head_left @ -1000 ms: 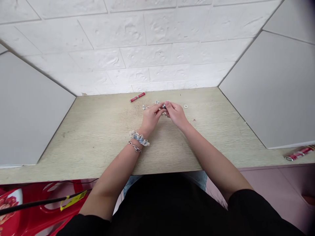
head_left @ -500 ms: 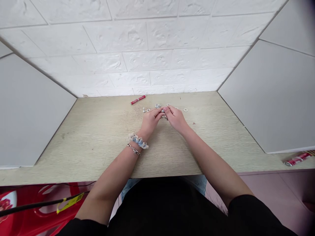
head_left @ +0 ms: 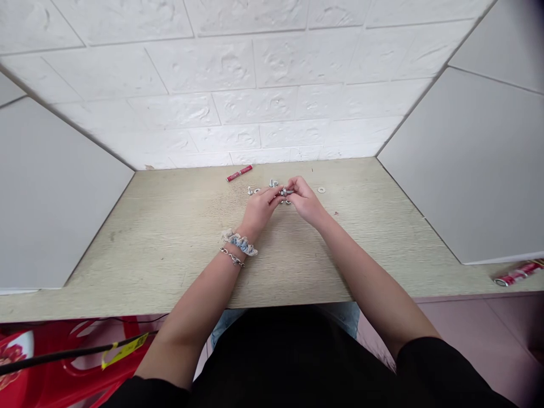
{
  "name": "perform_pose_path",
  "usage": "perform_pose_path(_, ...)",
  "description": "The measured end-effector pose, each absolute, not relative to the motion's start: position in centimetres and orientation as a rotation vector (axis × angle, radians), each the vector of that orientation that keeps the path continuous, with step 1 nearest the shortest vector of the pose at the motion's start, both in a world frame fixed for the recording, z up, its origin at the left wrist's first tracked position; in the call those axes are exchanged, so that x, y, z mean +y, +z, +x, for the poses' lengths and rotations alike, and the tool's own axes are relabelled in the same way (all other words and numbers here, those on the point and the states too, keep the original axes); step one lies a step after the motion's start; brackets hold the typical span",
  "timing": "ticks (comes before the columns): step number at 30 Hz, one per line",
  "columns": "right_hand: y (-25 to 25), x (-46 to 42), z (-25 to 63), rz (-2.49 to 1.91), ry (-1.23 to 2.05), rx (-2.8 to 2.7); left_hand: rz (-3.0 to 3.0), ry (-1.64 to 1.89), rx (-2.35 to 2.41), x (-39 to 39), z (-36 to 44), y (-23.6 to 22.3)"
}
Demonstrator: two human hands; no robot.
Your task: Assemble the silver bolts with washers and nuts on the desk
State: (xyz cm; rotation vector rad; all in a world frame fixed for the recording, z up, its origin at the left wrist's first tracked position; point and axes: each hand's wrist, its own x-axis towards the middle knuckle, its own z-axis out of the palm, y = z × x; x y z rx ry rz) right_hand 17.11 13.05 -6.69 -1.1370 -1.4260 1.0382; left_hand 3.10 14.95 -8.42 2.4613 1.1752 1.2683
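A small metal bolt [head_left: 287, 192] with what looks like a nut or washer on it lies sideways between my hands. My left hand [head_left: 258, 211] pinches its left end between thumb and fingers. Around the free right end, the thumb and index finger of my right hand [head_left: 306, 203] are parted, and the shaft shows in the gap. Just behind my left hand stand another bolt [head_left: 250, 191] and a flat washer [head_left: 257, 191]. More bolts [head_left: 272, 183] sit beyond the fingertips. Small metal pieces [head_left: 288, 202] below the held bolt are partly hidden by my fingers.
A single washer [head_left: 322, 190] lies right of my right hand. Toward the white brick-patterned wall [head_left: 238, 107] is a red tube-shaped wrapper [head_left: 239, 173]; another red wrapper [head_left: 516, 273] rests at the table's right edge. Grey panels [head_left: 476, 170] flank the wooden table [head_left: 170, 238].
My right thumb and fingers have spread from a closed pinch, uncovering the bolt between the hands. The left hand keeps its grip in about the same place.
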Motion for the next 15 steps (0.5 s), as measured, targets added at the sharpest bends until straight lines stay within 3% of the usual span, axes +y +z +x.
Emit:
perform_pose_path(5,-6.53,13.27,17.27,-1.279,1.096,-1.172,2.440,1.342,1.187,14.92,3.23,-8.51)
perform_pose_path(15,-6.64,13.01,17.26,-1.438,1.121,-1.380,2.474,1.356,1.097,14.39,3.62,-8.29)
